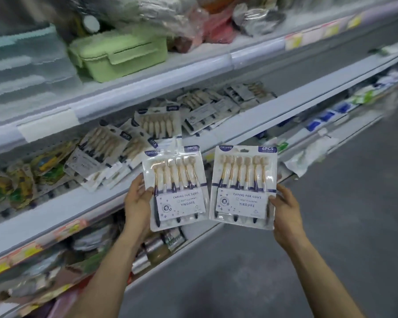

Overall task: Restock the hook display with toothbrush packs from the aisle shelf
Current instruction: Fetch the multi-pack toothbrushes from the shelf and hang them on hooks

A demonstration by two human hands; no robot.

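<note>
Two toothbrush packs are being held up side by side in front of the aisle shelf, close together but not touching. The left pack (177, 188) is resting in the left hand (137, 199), with the thumb pressing on the front near the lower left edge and the fingers curling behind the card. The right hand (285, 208) is gripping the right pack (244, 187) the same way at its lower right edge, thumb in front and fingers behind. Both packs are facing the camera nearly upright, each showing six brushes with pale heads and dark handles under clear plastic above a white label.

Just behind them, a loose pile of packs (147, 134) is lying flat and overlapping on the middle shelf (55, 210). On the shelf above, a green lunch box (122, 53) is sitting beside some clear plastic boxes (21, 72). The goods on the shelf below are showing only as a blur, possibly wrapped rolls and bags. The grey floor (331, 237) is running along the right.
</note>
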